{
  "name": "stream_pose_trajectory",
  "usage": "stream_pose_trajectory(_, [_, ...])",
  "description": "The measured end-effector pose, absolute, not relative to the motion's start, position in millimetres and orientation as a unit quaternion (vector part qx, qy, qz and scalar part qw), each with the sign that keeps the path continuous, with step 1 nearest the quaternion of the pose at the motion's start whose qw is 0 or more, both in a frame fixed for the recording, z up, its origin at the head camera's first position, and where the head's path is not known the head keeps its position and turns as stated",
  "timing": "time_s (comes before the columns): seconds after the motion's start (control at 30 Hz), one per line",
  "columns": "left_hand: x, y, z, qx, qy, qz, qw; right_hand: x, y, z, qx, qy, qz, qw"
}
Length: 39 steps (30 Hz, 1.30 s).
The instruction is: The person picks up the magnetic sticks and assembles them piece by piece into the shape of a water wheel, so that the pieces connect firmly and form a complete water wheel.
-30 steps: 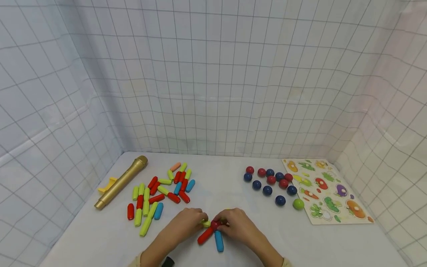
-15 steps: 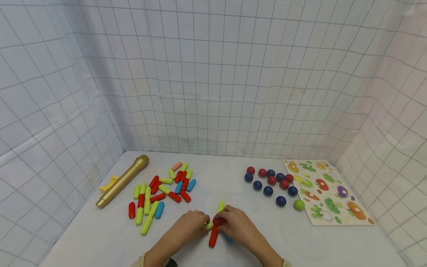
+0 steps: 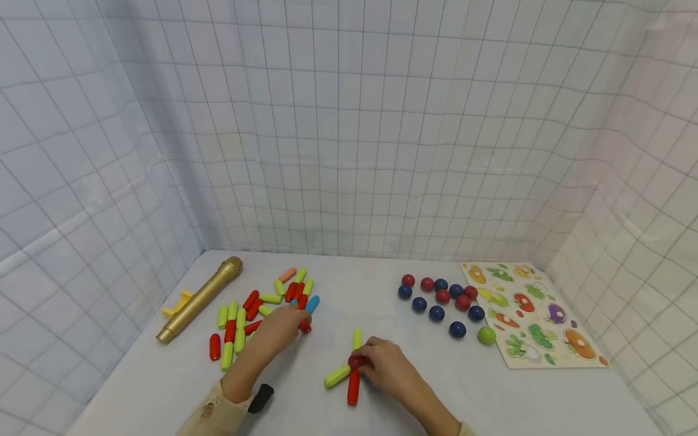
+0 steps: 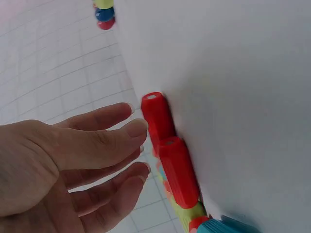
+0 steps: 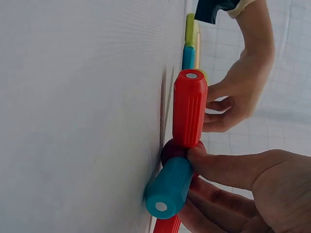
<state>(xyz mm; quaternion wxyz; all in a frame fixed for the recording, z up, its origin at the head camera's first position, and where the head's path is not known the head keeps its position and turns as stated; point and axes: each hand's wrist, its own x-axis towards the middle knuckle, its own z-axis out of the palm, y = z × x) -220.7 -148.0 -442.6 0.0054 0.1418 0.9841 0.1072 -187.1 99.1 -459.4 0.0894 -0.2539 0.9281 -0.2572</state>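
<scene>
My right hand (image 3: 388, 366) pinches a dark red ball (image 5: 173, 151) low over the table. Rods with pale end discs stick out from this ball: yellow-green rods (image 3: 337, 376) to the back and left, a red rod (image 3: 353, 387) toward me. Right beside the thumb, a blue rod (image 5: 167, 189) shows in the right wrist view, with part of another red rod (image 5: 166, 226) below. My left hand (image 3: 280, 330) reaches over the loose rods at left, thumb and fingers apart and holding nothing. Its fingertips are close to two red rods (image 4: 179, 172) in the left wrist view.
Several red and dark blue balls (image 3: 436, 313) and a green ball (image 3: 486, 335) lie at right, beside a vegetable picture board (image 3: 531, 315). A gold microphone (image 3: 202, 297) and a yellow piece (image 3: 177, 303) lie far left. Gridded white sheeting (image 3: 349, 151) surrounds the table.
My left hand has let go of the yellow-green rod and moved left and away to the loose rods. The ball with its rods has turned; its red rod now points straight toward me.
</scene>
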Motion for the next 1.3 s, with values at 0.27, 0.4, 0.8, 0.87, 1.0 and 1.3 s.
stream_pose_trajectory(0.27, [-243, -149, -453, 0.142, 0.988, 0.059, 0.016, -188, 102, -461, -0.277, 0.921, -0.261, 0.087])
stream_pose_trajectory(0.4, [-249, -147, -455, 0.148, 0.988, 0.04, 0.021, -189, 101, -460, -0.273, 0.922, -0.259, 0.088])
stream_pose_trajectory(0.8, [-231, -134, -455, 0.167, 0.985, 0.035, -0.001, -189, 103, -460, -0.261, 0.92, -0.273, 0.104])
stream_pose_trajectory(0.87, [-221, -126, -453, 0.177, 0.983, 0.049, 0.0, -188, 102, -461, -0.261, 0.919, -0.276, 0.103])
stream_pose_trajectory(1.0, [-205, -105, -446, 0.219, 0.974, 0.051, 0.013, -187, 103, -461, -0.257, 0.919, -0.28, 0.102])
stream_pose_trajectory(1.3, [-194, -84, -440, 0.235, 0.972, 0.009, 0.004, -188, 104, -461, -0.263, 0.917, -0.28, 0.105])
